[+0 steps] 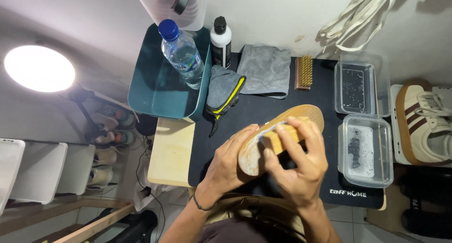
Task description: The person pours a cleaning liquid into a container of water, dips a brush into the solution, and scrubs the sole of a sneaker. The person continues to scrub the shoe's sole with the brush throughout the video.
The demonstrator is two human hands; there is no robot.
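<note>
While our left hand [230, 160] cradles the shoe [278, 137] from underneath, sole turned up toward the head camera, our right hand [299, 165] presses a small wooden-backed brush [278, 140] onto that sole. The shoe's long axis runs on a diagonal, from its near end between our two hands up and away to the right, where the far end rises clear of the fingers [301, 139]. The brush sits on the near half of the sole, so the uncovered stretch lies up and to the right of our right fingers; the right hand is the one nearer to it.

Left fingers are curled closed around the shoe's edge, thumb along the rim. Right fingers are folded shut over the brush block, fingertips draped across its top. The shoe is held in the air above the black mat [263, 109] on the worktop, not resting on it.

The sole looks like tan gum rubber with a fine dotted tread, pale and filmy near the brush. The brush back is light bare wood.

Round about: two clear plastic tubs [365, 151] to the right, another wooden brush [303, 72] with pale bristles, a folded grey cloth [266, 69], a grey and yellow glove [225, 94], a teal bin [157, 80], a water bottle [182, 54], a black-and-white bottle [220, 41], and a tan-striped shoe [421, 123] at the far right.
</note>
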